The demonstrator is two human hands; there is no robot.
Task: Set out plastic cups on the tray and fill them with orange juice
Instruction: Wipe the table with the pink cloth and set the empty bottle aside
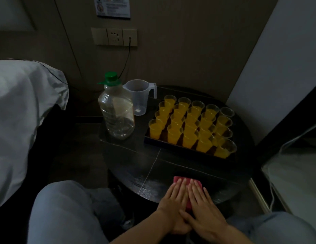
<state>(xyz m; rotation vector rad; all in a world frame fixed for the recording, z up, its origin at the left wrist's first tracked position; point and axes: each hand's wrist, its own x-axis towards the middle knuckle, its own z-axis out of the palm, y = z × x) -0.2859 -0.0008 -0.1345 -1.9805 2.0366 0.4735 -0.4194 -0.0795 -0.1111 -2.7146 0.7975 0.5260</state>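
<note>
The cups [190, 124] stand in close rows on the tray [171, 144], well ahead of your hands and a little to the right, and almost all of them show orange juice. The cup at the far right corner [227, 111] looks pale; in this weak light you cannot tell if it holds any juice. The back rows are partly hidden behind the front ones, and the far rim of the tray is lost in the dark.

Your left hand [173, 199] and right hand [203, 206] lie flat side by side on a pink cloth [178, 178], with fingers straight and pointing toward the tray. Neither hand grips anything; both only press on the cloth. The thumbs overlap at the near side. The hands cover most of the cloth, so only its far strip shows.

The cloth lies at the near edge of the table [136, 164], and your wrists hang past this edge. Between your fingertips and the tray there is a bare dark band of tabletop. Ahead and to the left of your hands stands a clear bottle [116, 117] with a green cap, close to the left edge of the table. A jug [138, 97] stands just behind it, near the far left corner of the tray.
</note>
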